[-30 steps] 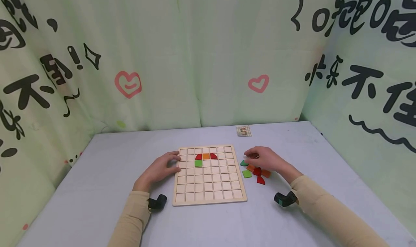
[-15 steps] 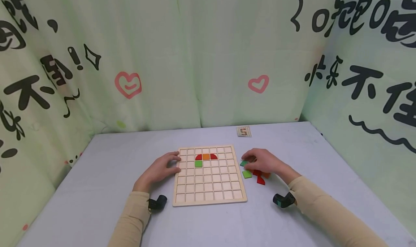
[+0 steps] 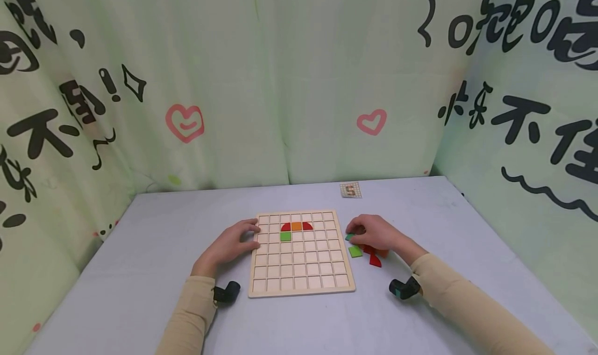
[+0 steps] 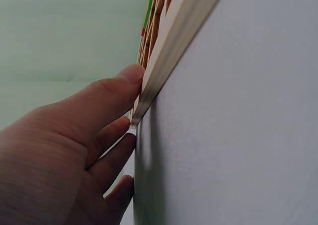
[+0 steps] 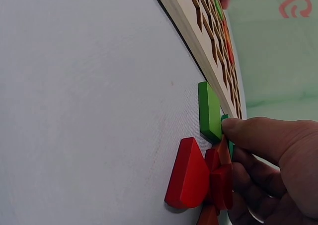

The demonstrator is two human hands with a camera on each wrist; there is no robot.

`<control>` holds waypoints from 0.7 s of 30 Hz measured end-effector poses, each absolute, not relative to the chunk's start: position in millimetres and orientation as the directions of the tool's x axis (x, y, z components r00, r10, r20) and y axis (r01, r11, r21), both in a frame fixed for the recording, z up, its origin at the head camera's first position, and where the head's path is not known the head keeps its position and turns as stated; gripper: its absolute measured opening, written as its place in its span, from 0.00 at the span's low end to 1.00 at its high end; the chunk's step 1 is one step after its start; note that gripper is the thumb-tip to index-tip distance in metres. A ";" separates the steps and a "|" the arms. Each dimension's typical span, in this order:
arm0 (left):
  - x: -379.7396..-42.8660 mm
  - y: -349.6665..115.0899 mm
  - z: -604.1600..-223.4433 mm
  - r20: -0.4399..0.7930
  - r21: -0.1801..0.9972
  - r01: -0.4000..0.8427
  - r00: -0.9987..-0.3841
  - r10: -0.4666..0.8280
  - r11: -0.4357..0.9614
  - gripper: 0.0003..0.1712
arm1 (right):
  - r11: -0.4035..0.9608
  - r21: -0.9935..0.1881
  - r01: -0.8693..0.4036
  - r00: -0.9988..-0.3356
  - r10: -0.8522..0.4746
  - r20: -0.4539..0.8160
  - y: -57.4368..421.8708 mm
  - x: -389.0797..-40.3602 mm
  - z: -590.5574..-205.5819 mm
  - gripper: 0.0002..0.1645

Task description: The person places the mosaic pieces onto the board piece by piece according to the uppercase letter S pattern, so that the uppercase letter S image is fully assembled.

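My left hand (image 3: 229, 245) rests against the left edge of a wooden grid board (image 3: 299, 288), thumb and fingertips touching its rim. In the left wrist view the thumb (image 4: 107, 98) lies at the board's side. On the grid sit two red rounded pieces, an orange square (image 3: 296, 226) and a green square (image 3: 285, 236). Right of the board, my right hand (image 3: 376, 233) pinches a dark green block (image 3: 349, 237), mostly covered by the fingers. Beside it lie a light green block (image 5: 209, 111), red blocks (image 5: 188, 175) and orange blocks, partly hidden under the hand.
A small pattern card (image 3: 350, 190) lies at the back of the white table (image 3: 299, 326). Behind and at the sides hangs a pale green curtain (image 3: 280, 85) with black lettering and pink hearts. Dark wrist cameras (image 3: 227, 291) sit on both wrists.
My right hand has come down and slightly left onto the loose blocks, its thumb and fingers closing around the dark green one. The left hand and the board have stayed in place.
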State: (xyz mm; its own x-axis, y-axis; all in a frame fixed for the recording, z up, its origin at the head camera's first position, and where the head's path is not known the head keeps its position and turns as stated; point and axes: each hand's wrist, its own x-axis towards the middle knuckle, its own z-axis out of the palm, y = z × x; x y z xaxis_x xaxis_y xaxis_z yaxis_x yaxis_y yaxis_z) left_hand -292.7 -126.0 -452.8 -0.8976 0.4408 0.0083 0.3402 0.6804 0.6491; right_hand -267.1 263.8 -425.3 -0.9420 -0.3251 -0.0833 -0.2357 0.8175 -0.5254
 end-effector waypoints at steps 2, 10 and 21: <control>-292.7 -126.1 -453.6 0.008 0.651 0.340 -0.897 0.442 0.678 0.22 | 0.822 -0.520 -0.231 -0.944 -0.319 -0.086 263.6 -267.1 -425.3 0.13; -293.1 -126.5 -454.6 0.013 0.649 0.343 -0.897 0.442 0.679 0.22 | 0.830 -0.522 -0.195 -0.945 -0.302 -0.127 261.6 -268.8 -423.7 0.17; -292.9 -126.6 -453.5 0.022 0.652 0.355 -0.893 0.450 0.671 0.22 | 0.834 -0.523 -0.178 -0.948 -0.288 -0.138 261.0 -270.7 -424.5 0.16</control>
